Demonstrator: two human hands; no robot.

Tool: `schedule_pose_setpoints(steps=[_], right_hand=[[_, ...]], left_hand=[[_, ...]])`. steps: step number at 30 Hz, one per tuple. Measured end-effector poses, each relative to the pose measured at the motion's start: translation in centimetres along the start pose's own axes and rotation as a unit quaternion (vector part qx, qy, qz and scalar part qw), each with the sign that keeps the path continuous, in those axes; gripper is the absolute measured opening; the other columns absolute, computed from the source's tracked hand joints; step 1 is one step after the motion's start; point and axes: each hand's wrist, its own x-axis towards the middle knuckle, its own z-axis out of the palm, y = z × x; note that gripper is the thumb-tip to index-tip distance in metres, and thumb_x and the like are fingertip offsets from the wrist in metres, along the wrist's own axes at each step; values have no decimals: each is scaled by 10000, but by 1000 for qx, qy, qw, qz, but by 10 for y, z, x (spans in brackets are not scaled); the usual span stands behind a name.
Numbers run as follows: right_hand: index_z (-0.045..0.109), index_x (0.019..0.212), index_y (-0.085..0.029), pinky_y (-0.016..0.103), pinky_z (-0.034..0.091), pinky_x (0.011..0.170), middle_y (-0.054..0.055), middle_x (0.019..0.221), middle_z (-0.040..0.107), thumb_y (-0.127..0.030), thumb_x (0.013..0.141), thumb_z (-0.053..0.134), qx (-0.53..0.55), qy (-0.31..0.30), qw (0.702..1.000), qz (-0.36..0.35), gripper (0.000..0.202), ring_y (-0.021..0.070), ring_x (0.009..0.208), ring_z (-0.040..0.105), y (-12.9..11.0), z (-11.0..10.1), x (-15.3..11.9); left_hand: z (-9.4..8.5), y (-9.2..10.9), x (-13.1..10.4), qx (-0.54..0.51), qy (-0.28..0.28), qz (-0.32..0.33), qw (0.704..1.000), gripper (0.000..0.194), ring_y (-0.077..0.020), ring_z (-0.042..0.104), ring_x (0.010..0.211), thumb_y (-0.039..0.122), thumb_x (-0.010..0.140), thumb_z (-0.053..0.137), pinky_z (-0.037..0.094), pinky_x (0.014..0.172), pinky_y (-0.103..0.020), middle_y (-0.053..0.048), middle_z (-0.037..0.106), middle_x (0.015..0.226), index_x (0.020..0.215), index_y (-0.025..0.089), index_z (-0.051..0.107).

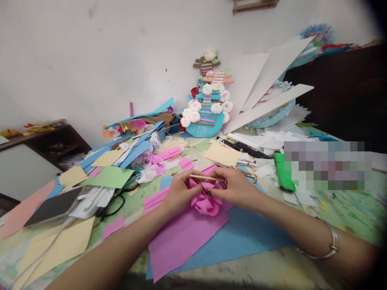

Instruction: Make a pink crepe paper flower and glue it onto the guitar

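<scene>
Grips a pink paper flower in the left hand and right hand, pressing both thumbs to the near side of the petals. Holds a thin wooden stick nearly level along the flower's upper edge, spanning from one set of fingertips to the other. Has the flower over a pink sheet; cannot tell whether touching or just above. Wears a silver bracelet on the right forearm. Has a blue sheet spread under the pink one, and gold-handled scissors just beyond the right hand. Reveals, farther right, a bright green object. Includes, to the left, green paper and a dark-screened device. Faces a blue guitar-shaped craft by the wall.
</scene>
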Motion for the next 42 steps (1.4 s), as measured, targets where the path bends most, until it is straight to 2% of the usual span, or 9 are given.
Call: schedule_pose_setpoints(steps=[4, 8, 12, 17, 23, 30, 34, 38, 42], right_hand=[[592, 796, -172, 220, 311, 542, -20, 693, 600, -128, 700, 553, 11, 10, 1000, -14, 113, 108, 602, 492, 5, 4, 0], [583, 816, -173, 225, 324, 560, -13, 719, 614, -103, 733, 506, 31, 15, 999, -29, 134, 115, 622, 517, 9, 8, 0], [579, 791, -176, 226, 317, 550, -22, 681, 597, -85, 736, 497, 33, 24, 999, -24, 134, 111, 595, 498, 12, 11, 0], [570, 800, -179, 220, 305, 543, -28, 692, 590, -60, 719, 487, 22, 27, 999, -29, 167, 102, 578, 470, 13, 12, 0], [503, 768, -178, 227, 294, 584, -7, 710, 559, -47, 716, 483, -82, 57, 992, -82, 143, 125, 648, 472, 12, 11, 0], [523, 820, -162, 264, 287, 616, 50, 770, 564, -87, 778, 465, -214, 88, 963, -137, 104, 167, 723, 464, 13, 16, -2], [529, 826, -160, 268, 304, 638, 52, 785, 570, -93, 786, 460, -210, 59, 967, -129, 105, 175, 759, 473, 15, 15, -2], [536, 840, -160, 266, 322, 637, 50, 807, 562, -85, 739, 489, -190, 22, 975, -114, 134, 176, 770, 481, 14, 14, -3], [543, 828, -151, 284, 328, 626, 60, 801, 571, -80, 725, 493, -220, 49, 966, -127, 135, 191, 760, 482, 9, 17, -5]], left_hand=[[1, -2, -1, -15, 9, -21, 1000, 152, -149, 616, 691, 132, 678, 656, 484, 601, -234, -31, 673, 786, 828, 150, 674], [3, -4, -1, 12, 10, -19, 1000, 218, -145, 605, 697, 141, 676, 646, 473, 593, -229, -31, 655, 828, 893, 161, 631], [2, -7, 1, 19, -24, -50, 998, 150, -107, 547, 592, 176, 685, 644, 425, 531, -208, -4, 605, 730, 830, 146, 616], [1, -9, 2, -32, -51, -67, 996, 138, -99, 532, 584, 157, 669, 639, 415, 531, -206, 18, 562, 684, 794, 143, 582], [4, -5, 1, 11, -9, -39, 999, 165, -91, 537, 582, 91, 640, 599, 390, 505, -184, 35, 557, 689, 773, 162, 533], [5, -3, -1, 20, -13, -23, 999, 167, -106, 550, 610, 85, 651, 572, 424, 536, -205, 28, 560, 705, 784, 168, 515], [3, -6, -1, 22, -28, -18, 999, 191, -113, 565, 647, 76, 642, 574, 436, 565, -212, 21, 577, 736, 803, 166, 528], [3, -8, -1, 42, -28, -12, 999, 186, -101, 536, 629, 67, 631, 573, 400, 541, -200, 20, 573, 726, 791, 158, 546], [7, -4, -2, 63, -6, 16, 998, 178, -98, 521, 631, 97, 643, 607, 391, 553, -204, 24, 567, 729, 783, 165, 521]])
